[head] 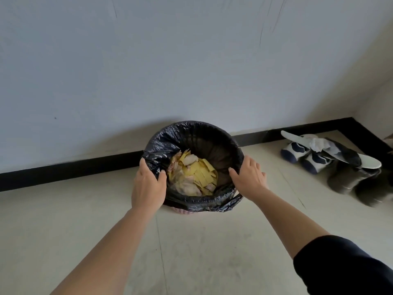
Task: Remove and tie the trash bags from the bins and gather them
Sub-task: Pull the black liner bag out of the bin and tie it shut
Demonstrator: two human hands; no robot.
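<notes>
I log black plastic trash bag (161, 143) lining round pink bin (180, 211) on floor, by wall. Left hand (148, 186), right hand (248, 177): fingers clasp opposite bag rims, thumbs inside. Arms extended, palms down.

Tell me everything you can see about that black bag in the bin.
The trash bag is thin, glossy, crinkled black plastic lining a round pink lattice bin on the floor by the wall. Its mouth is open and folded over the rim, a loose flap at near right. Yellow and pale scraps lie inside. The left hand and right hand each hold its rim, thumbs inside.
</notes>
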